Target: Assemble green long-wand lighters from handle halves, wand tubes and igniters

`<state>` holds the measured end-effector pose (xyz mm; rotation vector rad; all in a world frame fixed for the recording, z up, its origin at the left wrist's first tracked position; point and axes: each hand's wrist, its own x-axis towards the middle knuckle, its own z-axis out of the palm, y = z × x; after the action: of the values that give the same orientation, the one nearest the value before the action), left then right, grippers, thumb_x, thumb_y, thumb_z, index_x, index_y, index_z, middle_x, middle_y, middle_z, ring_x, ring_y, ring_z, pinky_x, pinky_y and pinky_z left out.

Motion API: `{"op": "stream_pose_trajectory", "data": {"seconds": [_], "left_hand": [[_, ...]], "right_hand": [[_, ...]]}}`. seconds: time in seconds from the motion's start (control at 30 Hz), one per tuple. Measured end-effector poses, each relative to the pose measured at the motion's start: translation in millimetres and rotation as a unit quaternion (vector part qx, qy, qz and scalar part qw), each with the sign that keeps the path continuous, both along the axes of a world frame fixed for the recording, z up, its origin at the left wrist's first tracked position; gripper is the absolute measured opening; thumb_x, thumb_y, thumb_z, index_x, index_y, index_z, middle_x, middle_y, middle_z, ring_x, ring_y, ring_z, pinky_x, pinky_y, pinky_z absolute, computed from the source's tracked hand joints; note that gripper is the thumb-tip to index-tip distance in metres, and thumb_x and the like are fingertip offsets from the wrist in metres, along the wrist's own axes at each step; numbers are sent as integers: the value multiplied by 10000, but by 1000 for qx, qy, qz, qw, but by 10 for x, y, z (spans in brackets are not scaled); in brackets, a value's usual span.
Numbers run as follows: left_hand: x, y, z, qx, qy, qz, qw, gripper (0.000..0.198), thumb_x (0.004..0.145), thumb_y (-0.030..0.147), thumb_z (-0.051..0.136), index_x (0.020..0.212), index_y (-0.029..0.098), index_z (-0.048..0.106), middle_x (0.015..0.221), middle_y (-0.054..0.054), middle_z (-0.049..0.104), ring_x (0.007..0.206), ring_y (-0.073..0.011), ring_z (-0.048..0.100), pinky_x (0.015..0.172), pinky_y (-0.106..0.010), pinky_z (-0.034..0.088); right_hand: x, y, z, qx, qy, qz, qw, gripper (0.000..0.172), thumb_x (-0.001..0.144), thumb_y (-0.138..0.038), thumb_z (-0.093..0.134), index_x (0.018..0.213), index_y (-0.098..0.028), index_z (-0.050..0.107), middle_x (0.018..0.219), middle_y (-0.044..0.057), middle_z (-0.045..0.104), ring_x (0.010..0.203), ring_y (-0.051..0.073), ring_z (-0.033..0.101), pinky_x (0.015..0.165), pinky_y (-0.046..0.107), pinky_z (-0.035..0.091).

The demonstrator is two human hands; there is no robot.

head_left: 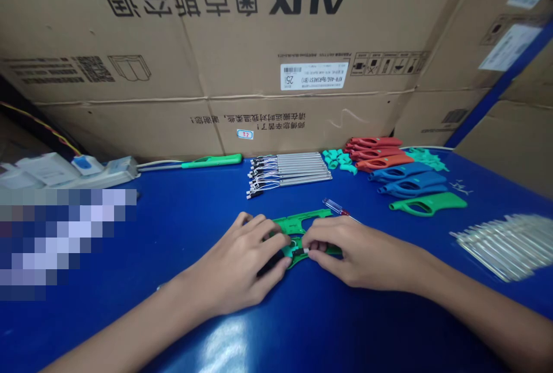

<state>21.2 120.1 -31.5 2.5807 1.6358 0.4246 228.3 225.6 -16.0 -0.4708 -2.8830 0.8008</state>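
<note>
In the head view, both hands meet over a green shell [298, 224] lying flat on the blue tabletop [173, 217], near its front and middle. The left hand [242, 263] has its fingers curled down onto the shell's left end, pinning it. The right hand [349, 252] has thumb and forefinger closed narrow on the shell's lower edge, where a small dark-and-white piece [302, 251] sits. Whether they grip that piece or only the plastic beside it is too small to tell. The likeliest trouble is that piece slipping: it is tiny, the fingertips cover most of it, and a pinch slightly off centre could flick it onto the tabletop or seat it crooked in its recess. The shell looks thin and light, so uneven pressure from the left hand could tip or skate it across the smooth surface. A screwdriver [334, 207] lies just behind the right hand's knuckles, and lifting the wrist carelessly could roll it away. Further back, well apart, lie metal tubes with wires [289, 172], red shells [375, 151], blue shells [408, 180] and another green handle [427, 204]. To the right, the clear tubes [505, 246] lie close to the right forearm, which could scatter them if it swung outward.
</note>
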Motion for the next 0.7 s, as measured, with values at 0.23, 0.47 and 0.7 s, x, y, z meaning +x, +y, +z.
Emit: {"op": "stream_pose_trajectory", "data": {"seconds": [0.23,0.47,0.7], "left_hand": [[2,7,9,-14,-5,12,1000,250,992,343,427,1064,205,623,1014,-57,613,930,-230,550,825,-422,360],[1,5,11,-5,-15,10,1000,232,979,326,454,1062,213,638,1006,-50,617,914,-222,561,811,-409,365],[-19,-4,7,20,-18,-15,1000,250,963,381,504,1093,203,623,1016,-49,627,935,-223,569,822,-418,364]], "right_hand": [[27,-24,17,7,-2,-18,1000,114,906,-144,501,915,-192,604,899,-1,641,839,145,565,772,276,405],[20,-16,8,19,8,6,1000,128,900,-128,520,922,-169,639,916,28,649,862,148,601,784,271,423],[34,-25,7,38,21,22,999,122,884,-137,535,858,-153,653,855,41,638,855,162,610,778,277,435]]}}
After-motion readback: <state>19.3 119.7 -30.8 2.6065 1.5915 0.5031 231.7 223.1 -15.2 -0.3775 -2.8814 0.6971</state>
